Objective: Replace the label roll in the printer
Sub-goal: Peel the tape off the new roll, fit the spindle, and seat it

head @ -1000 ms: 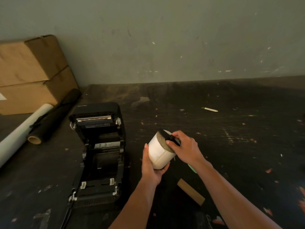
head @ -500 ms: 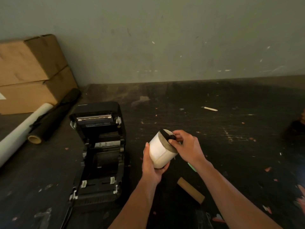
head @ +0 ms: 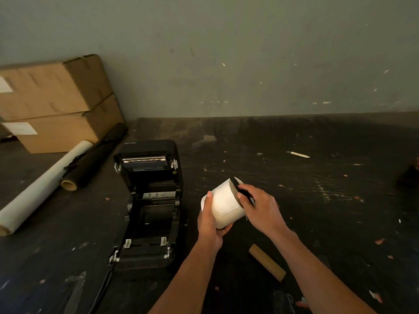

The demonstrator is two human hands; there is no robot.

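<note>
Dark, scuffed flooring [head: 294,200] meets a grey wall, with stacked cardboard boxes [head: 54,103] in the left corner. Just right of them the printer [head: 149,207] lies open, its roll bay bare. Beside it, held above the floor, is the white label roll [head: 226,202]: the left hand [head: 209,223] cups it from below, while the right hand [head: 260,209] pinches a black holder piece [head: 240,191] at the roll's end. Seating that piece squarely in the core probably matters most, with the left hand keeping the roll steady. A bare cardboard core [head: 267,265] lies nearby.
</note>
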